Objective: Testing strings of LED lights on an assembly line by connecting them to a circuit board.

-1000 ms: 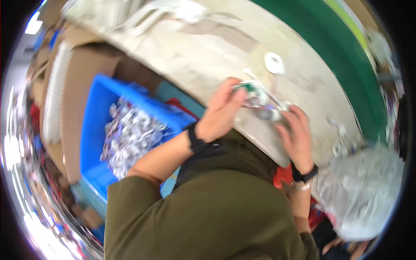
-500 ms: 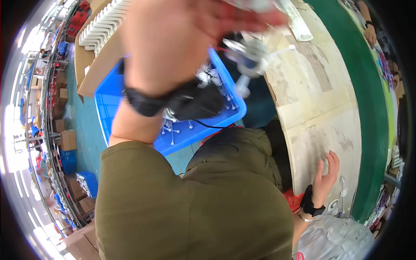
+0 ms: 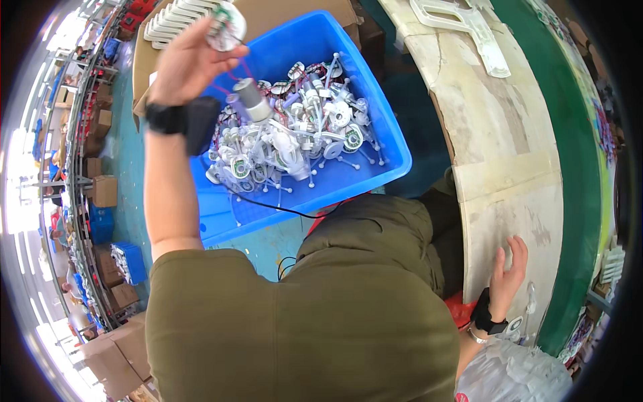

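Observation:
Above the far left part of a blue bin [image 3: 395,151], my left hand [image 3: 187,67] is closed on a round white part [image 3: 228,28] with a green circuit board and wires. Thin pinkish wires run down from it toward a grey and white motor [image 3: 252,99], which hangs over the bin or touches the pile there; I cannot tell which. The bin holds a heap of similar motor assemblies [image 3: 284,144] with white rods, discs and wires. My right hand [image 3: 507,281] rests at the near right on the worktable [image 3: 495,154], fingers apart, holding nothing.
A white plastic frame with a handle [image 3: 492,57] lies at the table's far end. Behind the bin stands a cardboard box [image 3: 284,13] with stacked white parts [image 3: 177,27]. A clear plastic bag [image 3: 516,372] sits below my right hand. Green belt-like strip [image 3: 576,201] runs along the table's right.
My left hand has swung left, away from the table edge to above the bin's left side, carrying the wired part. More of the bin's contents now show. My right hand has stayed on the table.

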Demonstrator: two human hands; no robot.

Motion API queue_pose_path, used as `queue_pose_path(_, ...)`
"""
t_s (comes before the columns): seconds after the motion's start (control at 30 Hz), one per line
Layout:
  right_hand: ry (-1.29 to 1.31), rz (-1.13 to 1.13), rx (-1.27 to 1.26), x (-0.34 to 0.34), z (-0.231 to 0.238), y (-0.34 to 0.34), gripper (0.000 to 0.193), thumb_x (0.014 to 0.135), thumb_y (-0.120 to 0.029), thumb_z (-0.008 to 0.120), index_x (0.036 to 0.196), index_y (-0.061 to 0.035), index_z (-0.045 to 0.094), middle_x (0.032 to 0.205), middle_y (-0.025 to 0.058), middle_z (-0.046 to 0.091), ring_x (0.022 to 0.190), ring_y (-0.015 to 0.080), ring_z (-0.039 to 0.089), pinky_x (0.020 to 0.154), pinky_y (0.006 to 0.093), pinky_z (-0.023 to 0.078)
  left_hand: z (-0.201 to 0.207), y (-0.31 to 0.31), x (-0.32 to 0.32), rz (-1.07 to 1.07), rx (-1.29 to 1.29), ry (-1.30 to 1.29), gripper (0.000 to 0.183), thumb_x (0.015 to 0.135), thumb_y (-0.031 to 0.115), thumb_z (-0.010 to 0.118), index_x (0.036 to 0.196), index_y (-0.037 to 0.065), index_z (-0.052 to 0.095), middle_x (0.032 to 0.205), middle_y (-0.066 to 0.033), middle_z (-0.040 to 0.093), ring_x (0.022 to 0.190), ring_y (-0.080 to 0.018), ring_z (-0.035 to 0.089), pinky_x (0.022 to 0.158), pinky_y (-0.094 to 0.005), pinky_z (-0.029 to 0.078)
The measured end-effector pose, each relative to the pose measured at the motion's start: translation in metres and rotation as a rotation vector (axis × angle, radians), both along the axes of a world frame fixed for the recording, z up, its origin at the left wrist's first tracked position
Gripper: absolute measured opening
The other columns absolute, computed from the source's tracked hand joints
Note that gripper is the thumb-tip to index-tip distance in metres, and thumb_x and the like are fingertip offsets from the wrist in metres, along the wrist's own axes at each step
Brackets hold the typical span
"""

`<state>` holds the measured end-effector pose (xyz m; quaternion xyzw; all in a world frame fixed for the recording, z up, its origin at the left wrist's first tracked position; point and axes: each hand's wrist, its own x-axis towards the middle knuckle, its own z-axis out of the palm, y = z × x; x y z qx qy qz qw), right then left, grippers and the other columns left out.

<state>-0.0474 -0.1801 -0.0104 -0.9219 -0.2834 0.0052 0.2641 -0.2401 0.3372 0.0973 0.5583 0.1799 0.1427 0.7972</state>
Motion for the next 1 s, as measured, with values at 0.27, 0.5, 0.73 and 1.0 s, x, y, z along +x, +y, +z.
queue_pose_path(0.27, 0.043, -0.082, -0.014, -0.011, 0.003, -0.016, 0.023, 0.082, -0.006, 0.054, 0.103, 0.0021, 0.053, 0.112, 0.0172, 0.051, 0.104, 0.0316, 0.049, 0.09, 0.0352, 0.037, -0.193, 0.107, 0.011, 0.525, 0.121, 0.824, 0.037, 0.087, 0.032, 0.047, 0.107, 0.001, 0.05, 0.095, -0.0135, 0.06, 0.073, -0.029, 0.061, 0.059, -0.036, 0.051)
queue_pose_path(0.5, 0.076, -0.188, -0.026, -0.014, -0.002, -0.035, 0.024, 0.081, -0.007, 0.055, 0.103, 0.0017, 0.053, 0.114, 0.0175, 0.05, 0.104, 0.0322, 0.049, 0.09, 0.0344, 0.038, -0.163, 0.092, 0.042, 0.639, 0.634, 0.74, 0.035, 0.079, 0.032, 0.057, 0.095, 0.001, 0.059, 0.081, -0.0067, 0.061, 0.068, -0.016, 0.06, 0.054, -0.0263, 0.046)
queue_pose_path(0.73, 0.121, -0.17, -0.128, -0.005, 0.003, -0.025, 0.03, 0.077, -0.008, 0.058, 0.105, 0.0008, 0.053, 0.117, 0.0193, 0.047, 0.108, 0.0346, 0.045, 0.092, 0.0364, 0.037, -0.075, -0.006, 0.157, 0.268, 0.751, 0.249, 0.028, 0.087, 0.026, 0.051, 0.105, 0.005, 0.054, 0.099, -0.0049, 0.059, 0.088, -0.0124, 0.057, 0.072, -0.0236, 0.043)
queue_pose_path(1.0, 0.061, -0.217, -0.14, -0.005, -0.002, -0.039, 0.038, 0.069, -0.01, 0.064, 0.105, -0.0017, 0.053, 0.12, 0.019, 0.045, 0.11, 0.0353, 0.043, 0.091, 0.0389, 0.037, -0.073, -0.157, 0.273, -0.523, 1.252, -0.073, 0.035, 0.082, 0.021, 0.056, 0.109, -0.001, 0.052, 0.103, -0.0143, 0.058, 0.094, -0.0257, 0.056, 0.081, -0.0317, 0.044)
